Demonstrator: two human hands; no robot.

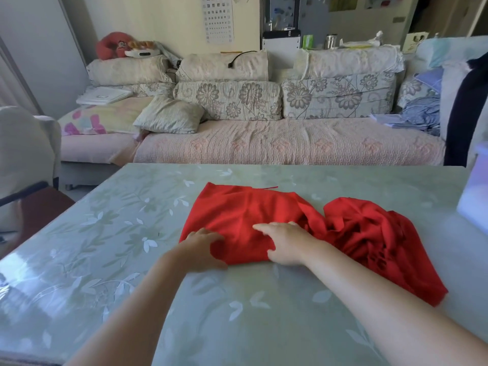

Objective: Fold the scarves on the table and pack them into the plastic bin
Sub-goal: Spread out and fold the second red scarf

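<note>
One soft, matte red knit scarf (237, 220) lies near the middle of the glossy pale-green counter (118, 233), whose smooth cover is printed with white and grey leaves. The scarf's left part is laid flat in a neat, roughly square fold with a loose thread at its far edge. Its right part is bunched in deep crumpled folds and trails toward the near right.

Both bare forearms reach in from the near edge. The left hand (202, 249) sits at the near-left corner of the flat fold, fingers bent loosely over the cloth and thumb stretched along the near hem — whether it pinches the fabric or only rests there I cannot tell. The right hand (286, 245) lies palm down on the fold just beside it, fingers (260, 227) straight and pointing left, pressing the cloth flat.

At the counter's right edge stands a pale, translucent plastic bin (474, 199), blurred and only partly in view, well apart from the scarf.

Behind the counter runs a long sofa (290, 143) with a quilted pink cover and cream cushions (227, 101) in a grey flower print. On the wall above hangs a white eye chart (219, 19) — rows of E-shaped marks shrinking downward.
</note>
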